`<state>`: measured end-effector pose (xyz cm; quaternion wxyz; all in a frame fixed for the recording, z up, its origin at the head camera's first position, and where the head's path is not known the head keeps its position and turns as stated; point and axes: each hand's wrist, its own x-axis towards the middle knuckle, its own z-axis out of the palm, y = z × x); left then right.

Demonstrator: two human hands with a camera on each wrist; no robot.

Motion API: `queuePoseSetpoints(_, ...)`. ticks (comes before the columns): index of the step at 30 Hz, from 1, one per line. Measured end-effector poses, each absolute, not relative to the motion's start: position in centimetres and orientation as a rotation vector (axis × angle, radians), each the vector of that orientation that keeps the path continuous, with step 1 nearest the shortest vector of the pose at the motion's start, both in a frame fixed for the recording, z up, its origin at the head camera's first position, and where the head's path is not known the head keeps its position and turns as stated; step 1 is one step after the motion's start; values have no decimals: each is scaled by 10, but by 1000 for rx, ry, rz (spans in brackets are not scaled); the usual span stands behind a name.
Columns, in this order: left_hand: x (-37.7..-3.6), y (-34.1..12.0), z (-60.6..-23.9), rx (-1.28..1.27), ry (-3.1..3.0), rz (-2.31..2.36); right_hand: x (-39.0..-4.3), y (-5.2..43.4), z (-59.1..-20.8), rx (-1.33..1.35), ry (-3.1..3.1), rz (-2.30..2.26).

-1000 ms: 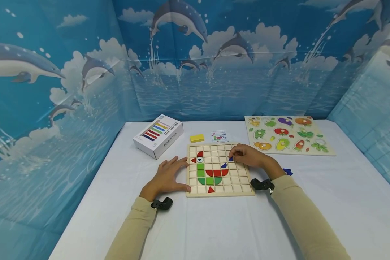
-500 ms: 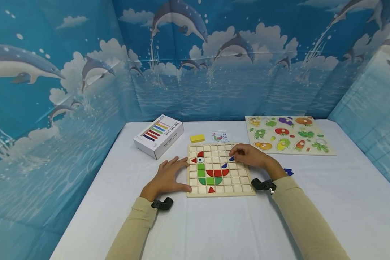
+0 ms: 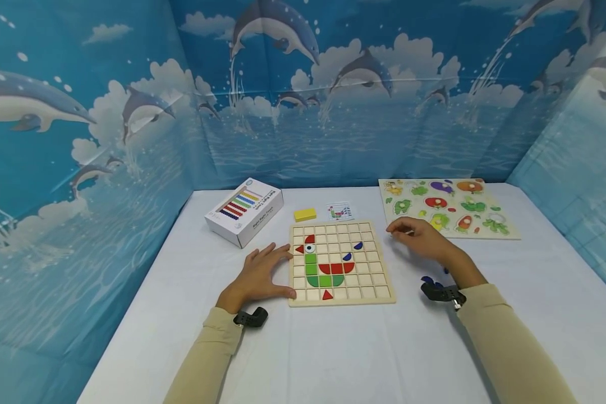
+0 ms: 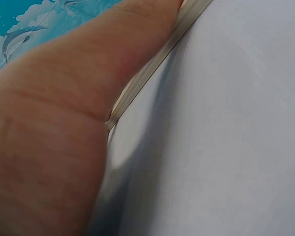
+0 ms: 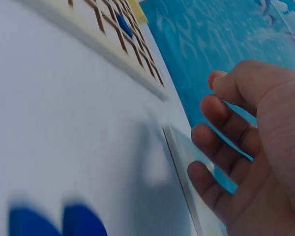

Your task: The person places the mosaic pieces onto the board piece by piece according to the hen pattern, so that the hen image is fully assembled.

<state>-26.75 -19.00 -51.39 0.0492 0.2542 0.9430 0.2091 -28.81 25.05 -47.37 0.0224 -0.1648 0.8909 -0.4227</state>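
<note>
A wooden grid board [image 3: 379,292] lies on the white table, with red, green and blue pieces and an eye piece forming a bird-like figure. Two blue pieces sit in its squares, the upper one [image 3: 358,246] apart from the lower one [image 3: 347,257]. My left hand [image 3: 256,276] rests at the board's left edge, thumb and fingers spread along it; the left wrist view shows the thumb against the edge. My right hand [image 3: 418,238] is raised right of the board with nothing in its loosely bent fingers. Below it lie loose blue pieces [image 5: 81,220], partly hidden by the wrist in the head view.
Behind the board are a yellow block [image 3: 305,214] and a small picture card [image 3: 339,211]. A white box [image 3: 244,213] stands at the back left. A vegetable puzzle board [image 3: 505,233] lies at the back right, overlapped by my right hand in the head view.
My right hand has let go of the upper blue piece, which stays on the grid, and has moved right, off the board. The left hand has stayed at the board's edge.
</note>
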Motion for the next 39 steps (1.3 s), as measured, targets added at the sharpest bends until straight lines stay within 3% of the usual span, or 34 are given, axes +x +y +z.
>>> queuePoseSetpoints(13,-268,-192,-512,786,2868,639,-233,344,-494,-298,2854,-1061)
queuePoseSetpoints(39,-266,-191,-511,770,2854,653,-228,334,-494,-189,2904,-1028)
